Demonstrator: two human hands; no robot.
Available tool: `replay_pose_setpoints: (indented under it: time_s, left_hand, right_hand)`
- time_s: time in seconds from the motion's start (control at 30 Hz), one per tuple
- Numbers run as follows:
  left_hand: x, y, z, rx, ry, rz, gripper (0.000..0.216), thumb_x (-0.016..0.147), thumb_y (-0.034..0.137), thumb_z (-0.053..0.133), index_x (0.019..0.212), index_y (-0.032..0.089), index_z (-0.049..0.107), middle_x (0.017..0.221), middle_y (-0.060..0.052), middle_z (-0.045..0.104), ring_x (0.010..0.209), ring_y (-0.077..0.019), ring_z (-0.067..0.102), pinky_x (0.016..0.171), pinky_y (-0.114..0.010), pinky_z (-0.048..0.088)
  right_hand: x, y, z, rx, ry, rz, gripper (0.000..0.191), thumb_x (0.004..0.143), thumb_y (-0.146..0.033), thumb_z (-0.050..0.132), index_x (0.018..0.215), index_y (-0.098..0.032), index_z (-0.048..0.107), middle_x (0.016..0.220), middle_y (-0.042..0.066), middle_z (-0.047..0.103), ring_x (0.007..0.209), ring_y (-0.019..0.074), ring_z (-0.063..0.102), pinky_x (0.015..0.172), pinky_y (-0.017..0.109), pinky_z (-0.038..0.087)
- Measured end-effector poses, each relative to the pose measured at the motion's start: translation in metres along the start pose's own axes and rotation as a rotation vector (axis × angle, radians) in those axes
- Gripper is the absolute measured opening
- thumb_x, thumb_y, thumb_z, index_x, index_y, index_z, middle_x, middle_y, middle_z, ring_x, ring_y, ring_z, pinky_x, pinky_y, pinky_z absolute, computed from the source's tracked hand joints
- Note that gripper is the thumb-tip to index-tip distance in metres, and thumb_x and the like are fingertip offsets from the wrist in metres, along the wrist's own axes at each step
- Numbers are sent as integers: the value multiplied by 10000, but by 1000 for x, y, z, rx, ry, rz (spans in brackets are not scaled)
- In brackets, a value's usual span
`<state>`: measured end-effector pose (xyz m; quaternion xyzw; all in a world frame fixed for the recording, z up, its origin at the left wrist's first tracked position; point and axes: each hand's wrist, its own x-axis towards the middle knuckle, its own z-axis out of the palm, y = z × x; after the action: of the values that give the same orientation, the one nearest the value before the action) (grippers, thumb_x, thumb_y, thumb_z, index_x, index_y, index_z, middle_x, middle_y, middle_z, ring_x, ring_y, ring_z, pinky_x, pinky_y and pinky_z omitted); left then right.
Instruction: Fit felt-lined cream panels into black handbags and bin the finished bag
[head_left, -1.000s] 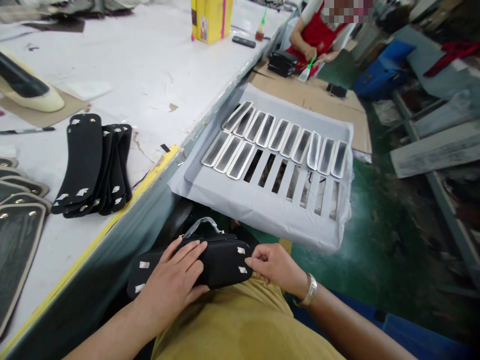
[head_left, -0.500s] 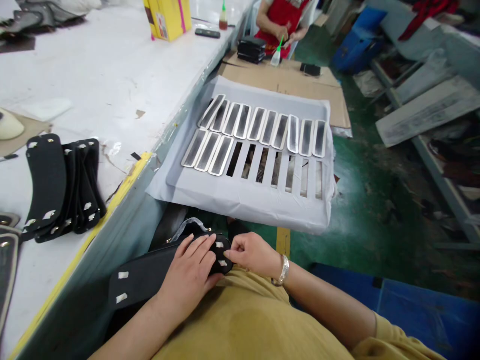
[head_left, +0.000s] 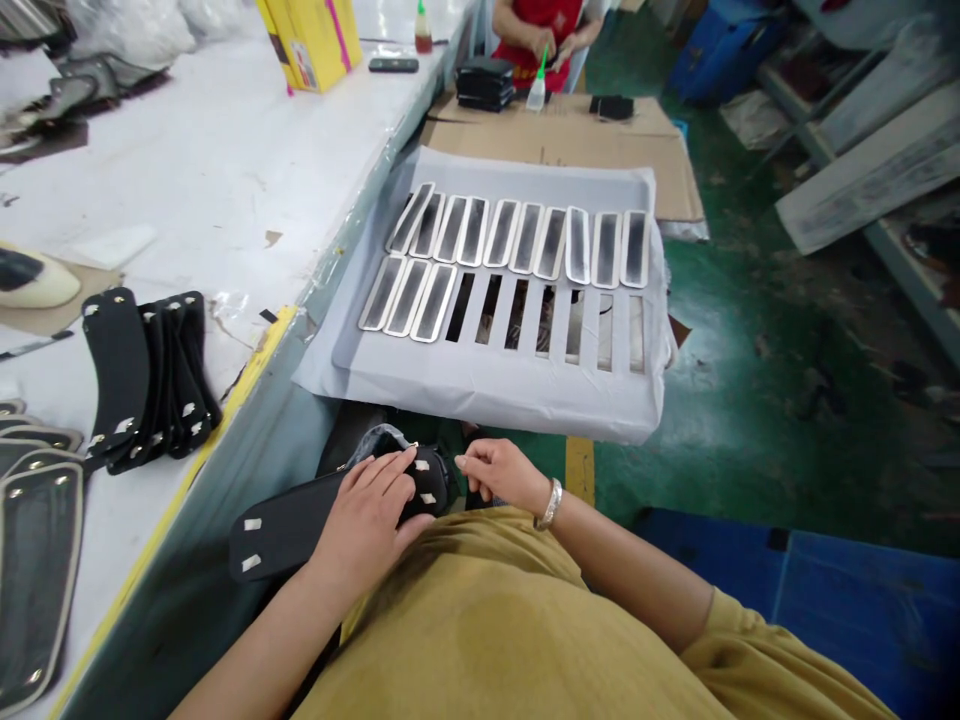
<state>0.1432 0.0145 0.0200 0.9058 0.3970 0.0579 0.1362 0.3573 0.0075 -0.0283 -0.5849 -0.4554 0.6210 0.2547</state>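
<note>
1. White surface is carrying black panels.
2. Grey tray is standing alongside.
3. Black bag is lying before the yellow shirt.
4. Left hand is resting unclenched on the bag.
5. Curled right hand is hovering beside its end; cannot tell if gripping.

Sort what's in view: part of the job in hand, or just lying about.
In the job: black piece under the left hand; probably the similar black panels on the table.

Apparently just lying about: yellow box, black remote-like object.
</note>
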Motion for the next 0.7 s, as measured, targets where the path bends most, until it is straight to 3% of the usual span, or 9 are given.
replay_pose_setpoints:
  time_s: [0.33,0.6,0.7]
  left_hand:
    - [-1,10,1,-17,-11,-76,173,756,280,645,731,197,496,1306,-140,534,1195,-283,489,968,-489,399]
    - [-8,8,8,3,-21,-61,145,771,272,632,780,192,511,1364,-149,477,1265,-272,429,1023,-511,342]
    - [-13,8,12,-24,53,-24,92,794,250,604,827,187,546,1359,-145,480,1277,-268,414,1043,-519,323]
  right_hand:
    - [-9,-7,11,-19,-62,-115,257,773,-381,586,660,-160,521,526,-40,528,401,51,454,374,147,330]
    - [-2,-8,10,-144,-79,-70,220,717,-342,633,638,-156,544,501,-35,536,385,60,480,356,144,322]
    - [-1,-10,9,-162,-80,-36,226,715,-345,633,637,-154,542,512,-27,550,383,60,486,354,145,324]
